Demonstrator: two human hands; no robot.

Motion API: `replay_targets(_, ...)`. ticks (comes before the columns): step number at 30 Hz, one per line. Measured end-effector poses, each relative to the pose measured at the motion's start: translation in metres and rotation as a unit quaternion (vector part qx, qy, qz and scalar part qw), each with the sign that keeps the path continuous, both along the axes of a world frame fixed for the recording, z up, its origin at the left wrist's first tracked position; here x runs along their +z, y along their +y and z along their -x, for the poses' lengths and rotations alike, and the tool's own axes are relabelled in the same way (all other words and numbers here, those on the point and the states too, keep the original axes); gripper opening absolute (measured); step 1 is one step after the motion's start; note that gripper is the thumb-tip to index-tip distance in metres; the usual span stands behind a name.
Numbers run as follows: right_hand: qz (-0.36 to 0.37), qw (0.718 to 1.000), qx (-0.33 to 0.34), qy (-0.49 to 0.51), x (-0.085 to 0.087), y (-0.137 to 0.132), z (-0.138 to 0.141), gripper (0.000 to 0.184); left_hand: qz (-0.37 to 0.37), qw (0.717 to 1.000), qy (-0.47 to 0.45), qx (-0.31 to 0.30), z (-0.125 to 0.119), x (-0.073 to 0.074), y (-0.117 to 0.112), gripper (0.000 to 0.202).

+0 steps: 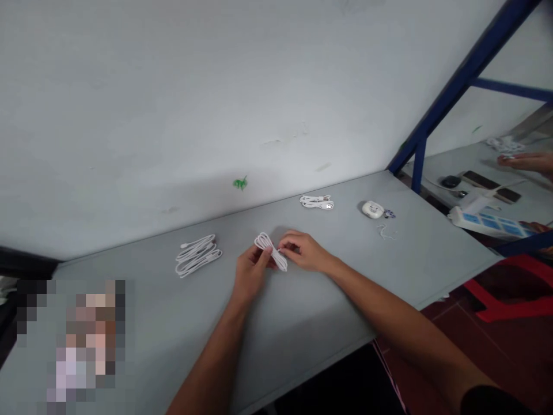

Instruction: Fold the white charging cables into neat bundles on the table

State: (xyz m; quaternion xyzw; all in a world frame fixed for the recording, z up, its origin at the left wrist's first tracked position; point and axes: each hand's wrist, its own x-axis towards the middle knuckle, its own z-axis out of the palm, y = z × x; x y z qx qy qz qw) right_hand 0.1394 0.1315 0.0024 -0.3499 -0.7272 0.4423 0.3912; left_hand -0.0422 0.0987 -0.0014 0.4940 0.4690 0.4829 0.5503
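Arms (391,302) fwd, L hand (251,271) gripping cable (272,252).

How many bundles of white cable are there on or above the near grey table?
3. One bundle lies at the left, a held bundle is in the left hand, and a far bundle lies near the wall. The pixelated patch may hide others.

At the near table (337,300), three cables (276,259) (211,254) (317,203), one case (372,210), one charm (389,214), one string (387,234) and the wearer's two hands (249,272) (306,252) are counted, while beyond the frame (457,86) one mouse (451,181), one power strip (488,223) and at least one other person's hand (527,162) can be seen.
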Motion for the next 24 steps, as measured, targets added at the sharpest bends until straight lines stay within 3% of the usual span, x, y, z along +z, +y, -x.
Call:
replay_targets(2, -0.080, 0.997, 0.008, -0.010, 0.005, -0.006, 0.001, 0.012, 0.077, 0.994, -0.075, -0.016, 0.001, 0.001, -0.001, 0.046)
replay_targets(4, -0.084, 0.996, 0.013, -0.001, 0.006, -0.009, 0.002, 0.011, 0.099, 0.990, -0.099, -0.013, 0.001, 0.000, -0.002, 0.063)
replay_targets(6, -0.032, 0.999, 0.007, 0.021, 0.003, -0.010, 0.004, 0.011, 0.051, 0.997, -0.055, -0.008, 0.001, -0.002, -0.003, 0.062)
replay_targets(8, 0.055, 0.997, 0.001, 0.055, -0.002, -0.008, 0.005, 0.016, -0.048, 0.998, 0.031, -0.017, 0.001, -0.004, -0.004, 0.046)
replay_targets(11, 0.176, 0.978, 0.010, 0.114, -0.006, -0.004, 0.006, 0.027, -0.169, 0.972, 0.159, -0.023, 0.000, -0.004, -0.006, 0.033)
replay_targets(14, 0.214, 0.969, 0.015, 0.126, -0.004, -0.003, 0.007, 0.032, -0.181, 0.961, 0.208, 0.011, -0.001, 0.001, -0.006, 0.027)
replay_targets(16, 0.186, 0.978, 0.002, 0.098, -0.001, -0.006, 0.008, 0.028, -0.148, 0.972, 0.180, 0.015, -0.001, 0.005, -0.005, 0.023)
replay_targets(19, 0.063, 0.997, -0.028, 0.031, 0.004, -0.011, 0.008, 0.018, -0.040, 0.996, 0.067, -0.033, -0.001, 0.007, -0.004, 0.033)
replay_targets(22, -0.056, 0.998, -0.032, -0.005, 0.004, -0.015, 0.006, 0.009, 0.069, 0.995, -0.052, -0.048, -0.003, 0.005, -0.004, 0.046)
replay_targets(24, -0.075, 0.997, -0.032, -0.006, 0.003, -0.015, 0.006, 0.007, 0.089, 0.991, -0.090, -0.034, -0.004, 0.003, -0.005, 0.055)
